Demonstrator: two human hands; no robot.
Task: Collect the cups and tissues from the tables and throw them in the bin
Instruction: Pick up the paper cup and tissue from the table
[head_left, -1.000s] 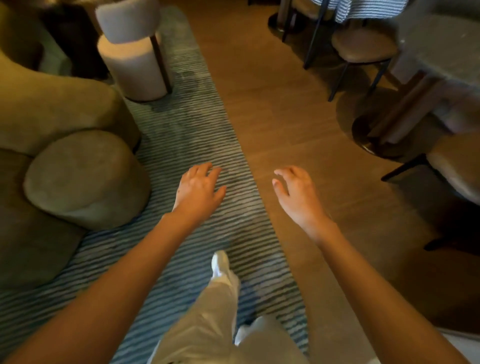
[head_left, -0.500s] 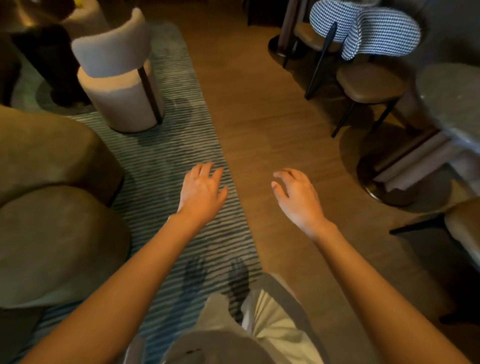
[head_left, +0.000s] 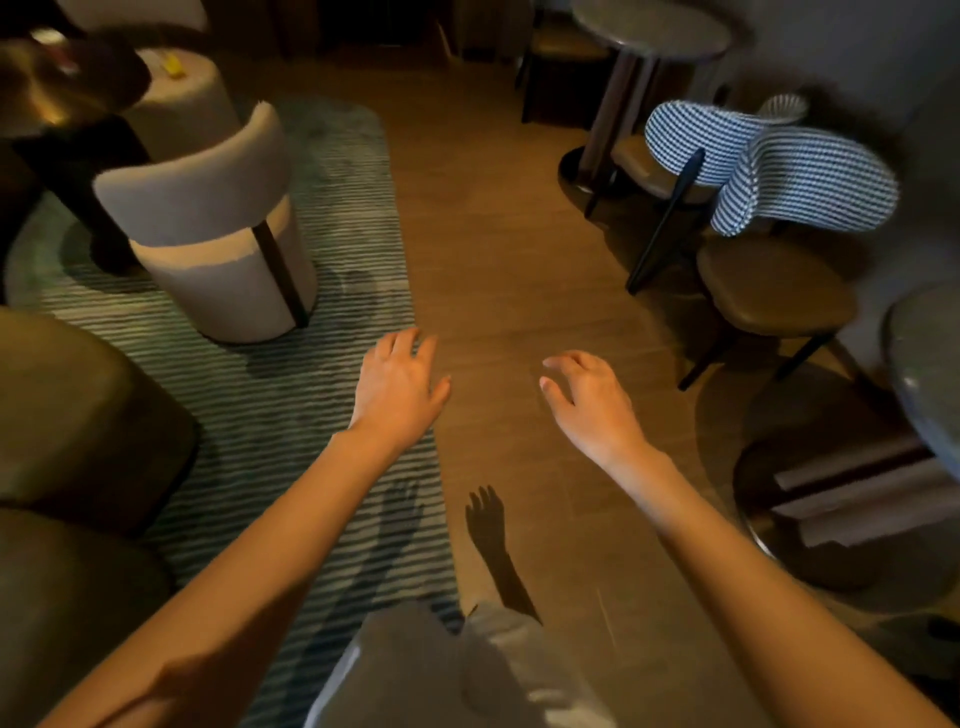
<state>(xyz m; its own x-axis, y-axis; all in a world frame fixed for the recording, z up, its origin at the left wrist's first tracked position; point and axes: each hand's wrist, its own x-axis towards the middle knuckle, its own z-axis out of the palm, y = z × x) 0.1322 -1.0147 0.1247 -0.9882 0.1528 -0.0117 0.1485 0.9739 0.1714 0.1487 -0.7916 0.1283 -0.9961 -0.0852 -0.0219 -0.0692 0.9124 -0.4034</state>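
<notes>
Currently both hands are hovering empty, fingers loosely spread: the left hand (head_left: 397, 387) over the striped grey-green rug (head_left: 317, 332), the right hand (head_left: 589, 402) over the brown wooden floor (head_left: 498, 249). No cups, tissues or bin are showing clearly; a dark round bench (head_left: 57, 88) at ten o'clock is carrying blurred small items. Heading there looks sensible, passing the beige upholstered chair (head_left: 208, 228) carefully.

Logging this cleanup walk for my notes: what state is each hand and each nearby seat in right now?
left hand: open, holding nothing.
right hand: open, fingers loosely curled, holding nothing.
cream chair: upright on the striped rug, unoccupied.
checked-back chair: upright on the wooden floor, unoccupied.
</notes>
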